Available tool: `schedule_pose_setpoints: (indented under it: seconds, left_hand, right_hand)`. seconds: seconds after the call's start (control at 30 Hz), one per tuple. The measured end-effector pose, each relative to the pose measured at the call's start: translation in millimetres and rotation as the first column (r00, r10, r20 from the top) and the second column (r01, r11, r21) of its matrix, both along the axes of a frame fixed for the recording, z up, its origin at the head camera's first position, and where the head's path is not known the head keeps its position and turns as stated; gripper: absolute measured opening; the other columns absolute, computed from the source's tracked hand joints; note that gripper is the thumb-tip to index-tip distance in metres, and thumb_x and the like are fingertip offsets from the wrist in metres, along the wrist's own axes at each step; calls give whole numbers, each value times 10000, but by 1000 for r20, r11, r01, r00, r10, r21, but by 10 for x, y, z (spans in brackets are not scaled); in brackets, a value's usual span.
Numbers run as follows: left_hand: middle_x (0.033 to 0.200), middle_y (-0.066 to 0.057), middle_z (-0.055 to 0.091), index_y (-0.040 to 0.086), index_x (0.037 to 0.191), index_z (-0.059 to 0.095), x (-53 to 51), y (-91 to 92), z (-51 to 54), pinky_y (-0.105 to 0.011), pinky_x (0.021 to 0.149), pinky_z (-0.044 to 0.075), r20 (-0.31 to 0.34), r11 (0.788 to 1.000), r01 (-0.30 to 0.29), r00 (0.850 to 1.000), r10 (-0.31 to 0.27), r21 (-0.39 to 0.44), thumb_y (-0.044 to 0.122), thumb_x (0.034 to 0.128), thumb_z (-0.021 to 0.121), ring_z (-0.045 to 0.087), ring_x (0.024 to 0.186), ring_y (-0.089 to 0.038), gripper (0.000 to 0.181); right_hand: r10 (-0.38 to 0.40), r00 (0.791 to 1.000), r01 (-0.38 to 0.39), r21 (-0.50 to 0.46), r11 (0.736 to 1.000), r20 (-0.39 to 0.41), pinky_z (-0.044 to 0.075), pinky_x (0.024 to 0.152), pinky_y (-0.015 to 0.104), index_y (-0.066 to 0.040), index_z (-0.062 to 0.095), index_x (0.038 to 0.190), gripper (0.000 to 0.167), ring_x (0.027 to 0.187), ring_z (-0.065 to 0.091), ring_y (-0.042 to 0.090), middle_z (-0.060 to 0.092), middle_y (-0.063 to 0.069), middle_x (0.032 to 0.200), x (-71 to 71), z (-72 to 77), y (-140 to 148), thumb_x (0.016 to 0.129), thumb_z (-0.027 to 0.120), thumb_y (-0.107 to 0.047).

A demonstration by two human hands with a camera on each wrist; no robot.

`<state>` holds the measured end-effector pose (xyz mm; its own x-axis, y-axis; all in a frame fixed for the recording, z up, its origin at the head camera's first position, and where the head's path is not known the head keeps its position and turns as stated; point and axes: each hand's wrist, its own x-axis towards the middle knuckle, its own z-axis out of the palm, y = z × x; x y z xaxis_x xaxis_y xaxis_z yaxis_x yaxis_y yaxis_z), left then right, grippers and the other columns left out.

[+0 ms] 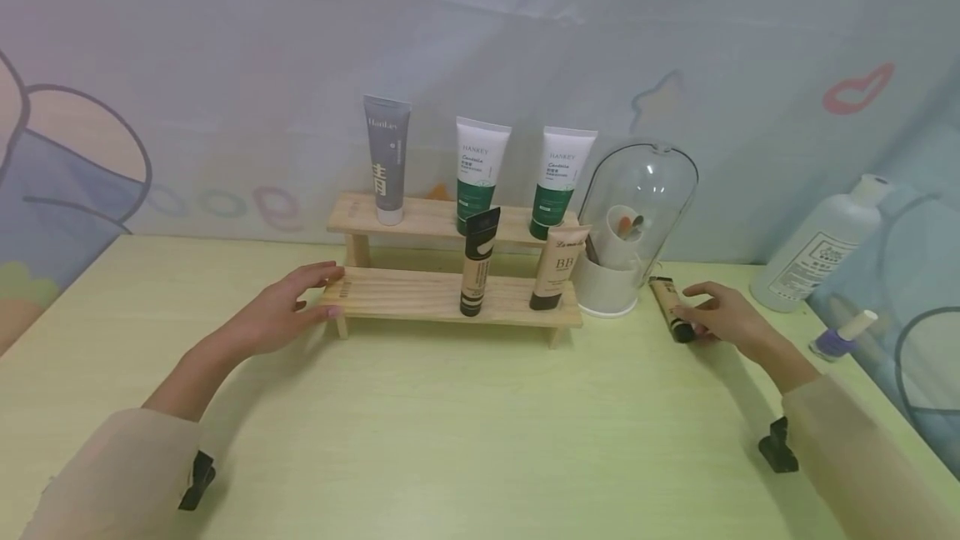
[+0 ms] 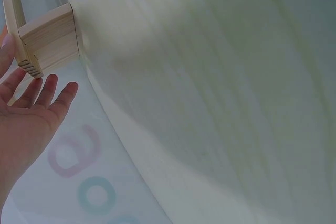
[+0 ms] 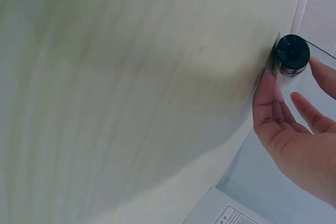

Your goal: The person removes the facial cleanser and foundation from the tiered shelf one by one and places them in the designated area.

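In the head view, my left hand (image 1: pixel 281 311) is at the left end of the lower shelf of a two-tier wooden display stand (image 1: pixel 397 294), thumb at its front edge and fingers at the back. In the left wrist view, the hand (image 2: pixel 31 116) touches the shelf end (image 2: pixel 31 64). My right hand (image 1: pixel 723 319) is spread beside a beige cosmetic tube (image 1: pixel 667 298) lying on the table, a fingertip touching its side. In the right wrist view, the tube's black cap (image 3: pixel 292 52) sits between the thumb and index finger of the right hand (image 3: pixel 294 135).
Upright tubes stand on both shelves, including a grey tube (image 1: pixel 388 157) and a BB cream tube (image 1: pixel 558 269). A clear-domed holder (image 1: pixel 607 290) stands right of the stand. A large white bottle (image 1: pixel 821 244) and a purple nail polish bottle (image 1: pixel 834 344) are near the table's right edge.
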<state>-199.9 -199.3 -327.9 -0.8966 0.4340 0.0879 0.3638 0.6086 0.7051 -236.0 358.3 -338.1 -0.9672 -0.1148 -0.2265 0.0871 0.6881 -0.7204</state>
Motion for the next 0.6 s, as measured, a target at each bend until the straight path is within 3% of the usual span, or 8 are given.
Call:
schedule_pose_setpoints:
  seconds: [0.23,0.4,0.6]
  left_hand:
    - [1424,-255,238,-54,1385,283,11,0,1,-615,965,293,6,1000,0,1000,0,6,208,934,538,286,1254,-438,581]
    - [1427,-263,224,-62,1385,279,24,10,16,-613,967,293,9,1000,1,1000,-1,12,206,937,534,283,1254,-440,581]
    - [1419,-262,241,-65,1384,275,22,10,16,-602,970,300,5,1000,3,1000,-3,16,200,935,537,293,1250,-437,584]
  right_hand:
    - [42,999,-42,-41,998,2,541,681,348,119,248,1350,654,732,543,196,555,133,867,79,45,33,915,575,-243]
    - [56,998,-56,2,998,-15,546,706,353,106,253,1354,672,779,577,231,542,249,1053,138,112,64,907,585,-271]
    - [103,991,-98,58,994,-83,548,689,336,91,307,1333,626,794,589,280,532,283,1096,229,257,23,901,595,-258]
